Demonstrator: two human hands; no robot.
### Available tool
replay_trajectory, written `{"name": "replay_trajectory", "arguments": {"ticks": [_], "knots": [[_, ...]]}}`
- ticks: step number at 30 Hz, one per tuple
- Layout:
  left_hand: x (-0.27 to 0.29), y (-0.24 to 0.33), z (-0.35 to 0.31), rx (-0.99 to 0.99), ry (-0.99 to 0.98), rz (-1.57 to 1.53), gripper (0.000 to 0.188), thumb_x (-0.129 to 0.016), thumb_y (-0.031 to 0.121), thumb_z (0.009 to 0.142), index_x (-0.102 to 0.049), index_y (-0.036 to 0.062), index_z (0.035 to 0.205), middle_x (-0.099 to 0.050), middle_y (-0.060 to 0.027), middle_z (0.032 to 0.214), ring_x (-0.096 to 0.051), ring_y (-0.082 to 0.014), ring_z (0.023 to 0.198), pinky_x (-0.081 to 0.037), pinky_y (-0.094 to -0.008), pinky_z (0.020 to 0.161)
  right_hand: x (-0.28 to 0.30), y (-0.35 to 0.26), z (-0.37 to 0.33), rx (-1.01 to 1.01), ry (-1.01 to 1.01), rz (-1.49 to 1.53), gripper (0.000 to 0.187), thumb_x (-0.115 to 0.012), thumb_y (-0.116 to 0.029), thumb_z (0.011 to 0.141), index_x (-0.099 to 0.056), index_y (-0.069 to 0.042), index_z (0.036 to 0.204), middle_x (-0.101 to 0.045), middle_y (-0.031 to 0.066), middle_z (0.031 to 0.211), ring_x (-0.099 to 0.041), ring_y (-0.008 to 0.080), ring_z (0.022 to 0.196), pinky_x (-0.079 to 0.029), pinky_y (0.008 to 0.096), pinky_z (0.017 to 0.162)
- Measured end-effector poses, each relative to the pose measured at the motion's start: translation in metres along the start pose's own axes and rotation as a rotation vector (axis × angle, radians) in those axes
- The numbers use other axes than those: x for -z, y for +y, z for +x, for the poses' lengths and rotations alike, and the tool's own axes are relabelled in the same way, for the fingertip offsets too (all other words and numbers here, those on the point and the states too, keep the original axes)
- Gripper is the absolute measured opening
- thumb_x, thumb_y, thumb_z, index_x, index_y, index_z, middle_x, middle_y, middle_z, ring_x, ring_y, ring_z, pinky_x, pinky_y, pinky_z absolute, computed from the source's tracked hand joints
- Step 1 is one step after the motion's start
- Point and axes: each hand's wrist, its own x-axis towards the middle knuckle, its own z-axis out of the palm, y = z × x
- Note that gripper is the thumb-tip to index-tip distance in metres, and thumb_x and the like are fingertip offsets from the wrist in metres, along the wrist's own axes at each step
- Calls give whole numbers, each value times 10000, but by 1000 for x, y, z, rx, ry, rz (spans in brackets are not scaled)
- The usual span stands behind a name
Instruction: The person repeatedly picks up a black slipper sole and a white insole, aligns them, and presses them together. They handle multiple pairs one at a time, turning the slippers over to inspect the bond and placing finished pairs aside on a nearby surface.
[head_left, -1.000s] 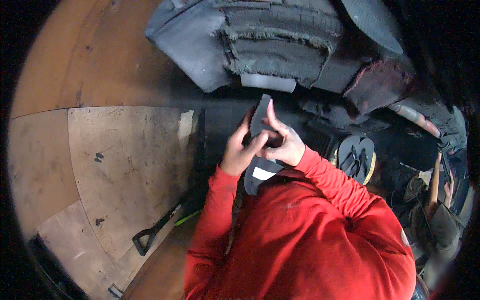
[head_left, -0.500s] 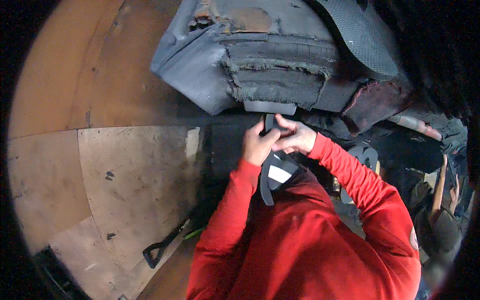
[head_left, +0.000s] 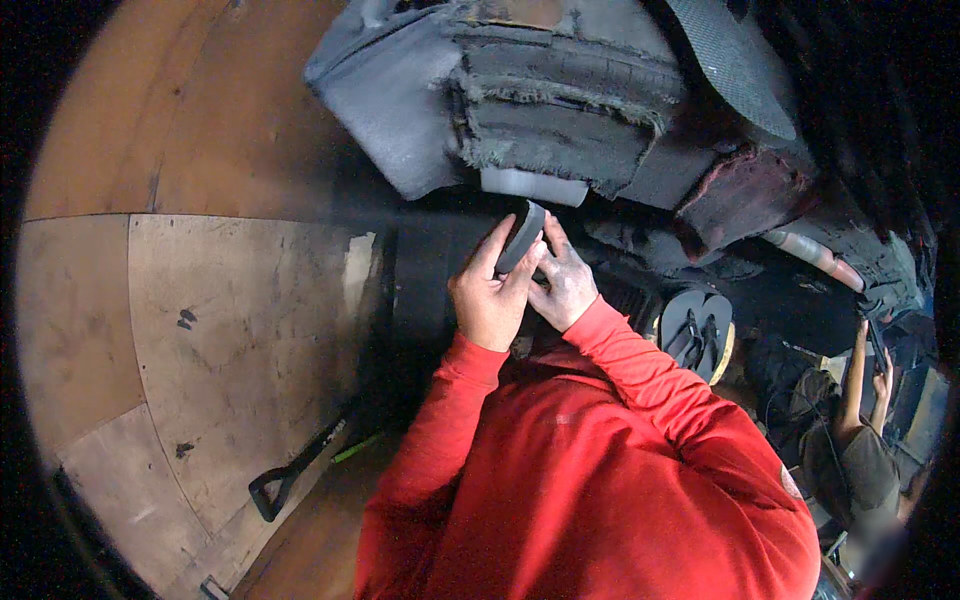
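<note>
Just below the frayed padded block [head_left: 570, 130]: dark grey sandal sole [head_left: 524, 238], edge-on, long axis pointing away from the wearer, leaning right. Left hand [head_left: 488, 305] grips its left side; right hand [head_left: 566, 285] touches its right, pinch unclear from here.

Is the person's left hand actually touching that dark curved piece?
Touching. The head view shows the left hand with the dark curved piece held between its fingers and thumb, no gap showing.
</note>
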Motion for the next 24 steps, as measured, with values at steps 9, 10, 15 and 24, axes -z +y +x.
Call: {"name": "replay_trajectory", "arguments": {"ticks": [9, 10, 15, 24], "knots": [[-9, 8, 19, -95, -22, 323, 233, -715, 215, 873, -714, 46, 1034, -691, -139, 872, -682, -310, 797, -522, -390, 692, -1, 13, 0, 13, -124, 300, 763, -812, -235, 731, -496, -107, 1413, -507, 291, 1360, -568, 456, 1177, -514, 443, 952], [-13, 6, 22, -58, -35, 325, 246, -706, 255, 877, -709, 48, 1009, -681, -147, 878, -668, -346, 801, -517, -417, 686, 2, 15, 2, -5, -168, 288, 764, -812, -232, 731, -495, -107, 1415, -512, 288, 1352, -568, 456, 1174, -516, 443, 947], [-20, 3, 12, 84, -16, 132, 297, -684, 278, 905, -697, 40, 1082, -702, -182, 981, -695, -349, 861, -533, -386, 718, 21, 20, 8, 22, -173, 139, 642, -786, -213, 755, -558, -101, 1346, -453, 309, 1381, -561, 484, 1153, -506, 466, 950], [30, 32, 23, 174, -311, 54, 402, -662, 139, 917, -604, -21, 1282, -716, -91, 1106, -648, -108, 971, -518, -278, 846, 30, -36, 14, -318, -444, 1039, 694, -767, -104, 833, -426, -83, 1438, -598, 104, 1243, -564, 171, 1160, -470, 349, 981]]}}
